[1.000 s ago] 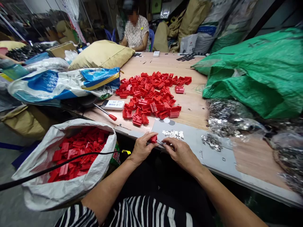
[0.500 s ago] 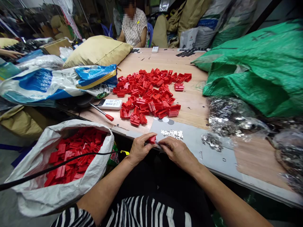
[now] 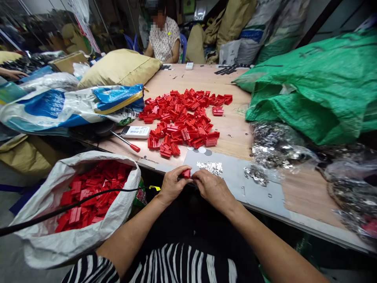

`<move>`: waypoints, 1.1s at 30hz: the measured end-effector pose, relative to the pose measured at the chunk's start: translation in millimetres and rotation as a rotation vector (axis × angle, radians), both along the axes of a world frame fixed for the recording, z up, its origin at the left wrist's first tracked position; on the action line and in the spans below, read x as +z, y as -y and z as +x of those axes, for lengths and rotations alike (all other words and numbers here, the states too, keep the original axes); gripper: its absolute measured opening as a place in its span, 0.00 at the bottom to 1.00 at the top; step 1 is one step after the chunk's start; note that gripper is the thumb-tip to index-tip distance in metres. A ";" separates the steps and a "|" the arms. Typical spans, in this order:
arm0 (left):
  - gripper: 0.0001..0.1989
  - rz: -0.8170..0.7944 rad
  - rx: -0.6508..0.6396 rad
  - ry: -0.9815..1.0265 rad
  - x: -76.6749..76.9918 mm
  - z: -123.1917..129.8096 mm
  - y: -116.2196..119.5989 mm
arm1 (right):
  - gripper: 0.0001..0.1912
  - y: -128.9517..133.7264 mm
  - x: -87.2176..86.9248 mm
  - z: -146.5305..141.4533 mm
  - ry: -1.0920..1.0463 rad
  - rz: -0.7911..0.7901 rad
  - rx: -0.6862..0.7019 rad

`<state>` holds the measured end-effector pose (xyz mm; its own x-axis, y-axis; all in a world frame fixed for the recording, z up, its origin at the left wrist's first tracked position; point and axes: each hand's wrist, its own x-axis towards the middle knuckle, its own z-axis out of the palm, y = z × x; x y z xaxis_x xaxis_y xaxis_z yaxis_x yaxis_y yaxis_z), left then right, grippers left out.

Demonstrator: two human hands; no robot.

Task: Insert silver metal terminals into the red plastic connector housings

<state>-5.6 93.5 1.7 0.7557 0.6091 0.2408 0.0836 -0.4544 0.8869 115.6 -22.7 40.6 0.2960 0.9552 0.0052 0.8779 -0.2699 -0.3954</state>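
The left hand (image 3: 173,184) is pinching a little red piece (image 3: 185,173), probably light, hard and best held by its sides, at the table's (image 3: 235,127) edge, while the right hand's (image 3: 210,188) fingers are bending beside it, pinching or not I can't tell.

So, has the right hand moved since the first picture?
Yes: judged against the nearer pile of metal pieces, the right hand has shifted slightly left, closer to the red piece.
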 end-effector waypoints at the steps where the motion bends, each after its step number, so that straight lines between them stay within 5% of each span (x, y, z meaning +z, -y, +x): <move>1: 0.16 -0.007 0.006 0.010 1.1 -0.8 1.4 | 0.09 1.7 1.1 0.8 -0.003 -0.002 0.004; 7: 0.15 -0.060 0.056 0.061 9.5 -9.7 13.2 | 0.11 19.7 4.9 10.1 -0.251 0.280 0.042; 10: 0.15 -0.211 0.066 0.131 16.8 -11.3 20.0 | 0.09 29.9 10.8 13.1 -0.401 0.287 -0.011; 17: 0.11 -1.186 -0.038 0.434 42.7 -15.2 37.9 | 0.20 41.8 32.3 0.2 -0.533 0.196 0.103; 19: 0.10 -1.352 -0.072 0.443 46.6 -18.7 41.3 | 0.22 41.5 35.5 -4.8 -0.525 0.179 0.123; 28: 0.08 -1.646 -0.044 0.450 48.7 -23.7 47.6 | 0.19 39.5 44.6 -12.8 -0.459 0.197 0.156; 33: 0.08 -1.681 -0.031 0.509 47.6 -23.9 50.5 | 0.15 34.2 37.3 -12.3 -0.430 0.303 0.147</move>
<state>-29.5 43.0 49.2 0.8272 0.4110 -0.3832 -0.3167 0.9043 0.2863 103.2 -56.9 77.9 0.1960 0.9611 0.1947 0.6396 0.0252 -0.7683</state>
